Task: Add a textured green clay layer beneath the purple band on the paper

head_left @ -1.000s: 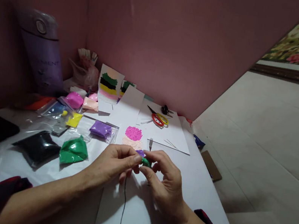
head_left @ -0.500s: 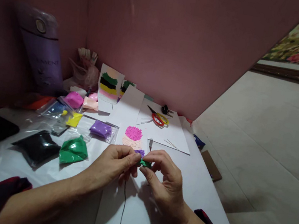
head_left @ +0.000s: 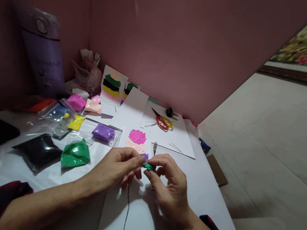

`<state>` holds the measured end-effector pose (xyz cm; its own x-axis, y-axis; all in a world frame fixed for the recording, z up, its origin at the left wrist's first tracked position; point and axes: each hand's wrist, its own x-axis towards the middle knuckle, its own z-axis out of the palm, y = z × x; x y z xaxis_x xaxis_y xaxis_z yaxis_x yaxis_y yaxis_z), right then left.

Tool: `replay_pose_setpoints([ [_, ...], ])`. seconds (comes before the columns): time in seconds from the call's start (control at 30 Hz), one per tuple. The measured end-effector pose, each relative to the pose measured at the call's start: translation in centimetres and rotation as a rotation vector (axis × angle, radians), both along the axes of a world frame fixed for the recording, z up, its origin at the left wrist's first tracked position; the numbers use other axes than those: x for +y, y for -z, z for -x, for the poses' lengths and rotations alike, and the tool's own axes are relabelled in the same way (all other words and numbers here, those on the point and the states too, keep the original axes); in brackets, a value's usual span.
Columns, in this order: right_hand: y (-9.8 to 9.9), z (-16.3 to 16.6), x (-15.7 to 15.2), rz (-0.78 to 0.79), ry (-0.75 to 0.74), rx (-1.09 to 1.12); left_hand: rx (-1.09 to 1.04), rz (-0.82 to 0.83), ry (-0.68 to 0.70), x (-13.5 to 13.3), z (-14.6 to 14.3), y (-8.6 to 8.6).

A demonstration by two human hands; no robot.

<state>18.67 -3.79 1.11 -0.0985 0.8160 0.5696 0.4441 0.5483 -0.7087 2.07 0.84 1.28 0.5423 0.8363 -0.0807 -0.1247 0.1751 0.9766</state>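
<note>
Between the fingertips of my two hands is a small lump of green modelling clay (head_left: 149, 167). My left hand (head_left: 123, 165) pinches its left end, thumb against fingers. My right hand (head_left: 170, 178) closes on its right end. Just beyond them lies a white sheet (head_left: 123, 138) bearing textured clay patches: a bright pink one (head_left: 137, 136), a peach one (head_left: 135, 146) and a purple one (head_left: 145, 156) partly hidden by my fingers. A small fork (head_left: 155, 148) lies by the sheet, its lower part hidden. Below my left hand a thin dark cord (head_left: 127, 212) runs toward me.
Bags of green clay (head_left: 76, 154), black clay (head_left: 38, 150) and purple clay (head_left: 104, 132) lie on the left, with more colours behind. Scissors (head_left: 162, 121) rest on white paper at the back. A purple bottle (head_left: 44, 53) stands far left, and a sample card (head_left: 113, 84) leans near the wall.
The green clay has turned slightly between my fingertips, and a bit more of it shows. Both hands stay in nearly the same place.
</note>
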Motion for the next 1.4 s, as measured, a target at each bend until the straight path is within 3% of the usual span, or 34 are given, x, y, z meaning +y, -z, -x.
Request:
replay_pose_setpoints([
  [0.3, -0.12, 0.06, 0.06, 0.016, 0.002, -0.021, -0.156, -0.026, -0.036, 0.14, 0.07, 0.25],
  [0.5, 0.10, -0.04, 0.00, 0.006, 0.011, -0.007, -0.009, -0.017, -0.004, 0.18, -0.01, 0.30],
  [0.73, 0.19, 0.05, -0.04, 0.043, 0.008, 0.009, -0.152, -0.002, -0.045, 0.16, 0.04, 0.11],
  [0.93, 0.18, 0.01, -0.05, 0.051, 0.010, 0.003, -0.037, 0.018, -0.025, 0.30, 0.07, 0.14],
  [1.03, 0.15, 0.01, -0.01, 0.046, 0.005, 0.000, -0.068, 0.015, 0.005, 0.32, 0.01, 0.36],
  [1.23, -0.15, 0.13, 0.03, 0.066, 0.005, -0.014, -0.175, 0.034, -0.084, 0.27, 0.07, 0.33],
  [1.4, 0.06, 0.02, 0.05, 0.038, 0.004, -0.009, -0.130, 0.035, -0.079, 0.28, -0.06, 0.08],
])
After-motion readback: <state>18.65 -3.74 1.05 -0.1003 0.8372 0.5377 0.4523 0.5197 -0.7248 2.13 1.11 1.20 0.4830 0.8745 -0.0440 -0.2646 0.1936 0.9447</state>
